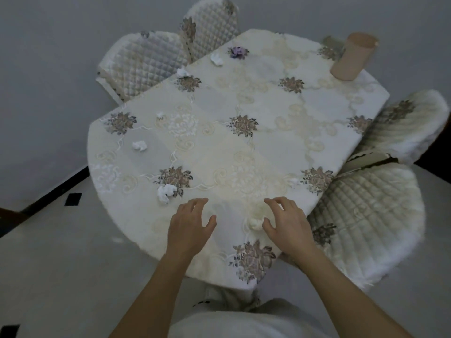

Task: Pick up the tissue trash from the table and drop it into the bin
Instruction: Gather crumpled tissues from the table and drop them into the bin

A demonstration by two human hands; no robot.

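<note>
Several crumpled white tissues lie on the table [219,147] with its cream embroidered cloth. One tissue [255,223] sits right at the fingertips of my right hand [285,223], whose fingers are spread and curled over it, thumb touching its side. Another tissue [166,191] lies just left of and beyond my left hand [189,223], which hovers open and holds nothing. More tissues lie farther off: one at the left [139,145], a small one [160,115], one at the left edge [182,72] and one at the far side [216,58]. A tan cylindrical bin [351,57] stands at the table's far right corner.
Quilted cream chairs surround the table: two at the far left [146,62], [214,23] and two at the right [402,128], [371,223]. A small tissue [294,181] lies near the right edge. A purple crumpled piece [238,52] lies at the far side.
</note>
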